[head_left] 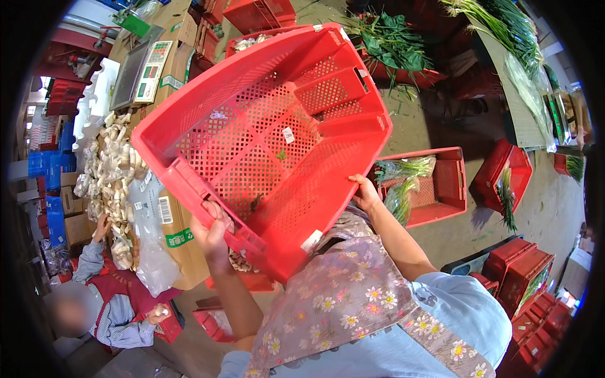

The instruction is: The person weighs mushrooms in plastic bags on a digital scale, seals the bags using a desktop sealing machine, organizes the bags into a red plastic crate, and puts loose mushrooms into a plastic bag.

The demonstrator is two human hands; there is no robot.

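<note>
I hold a large red plastic crate point(265, 135) tilted up in front of me, its perforated inside facing the camera. It is nearly empty, with only small green scraps and a white tag on its floor. My left hand point(211, 230) grips the crate's near rim at the lower left. My right hand point(365, 192) holds the rim at the lower right corner. A floral apron point(340, 296) covers my chest below the crate.
A seated person point(101, 302) in a striped shirt works at the lower left beside bagged mushrooms point(110, 170) on cardboard boxes. A scale point(142, 72) sits at the upper left. Red crates with green onions point(422, 186) stand on the floor at right; more greens point(391, 41) lie behind.
</note>
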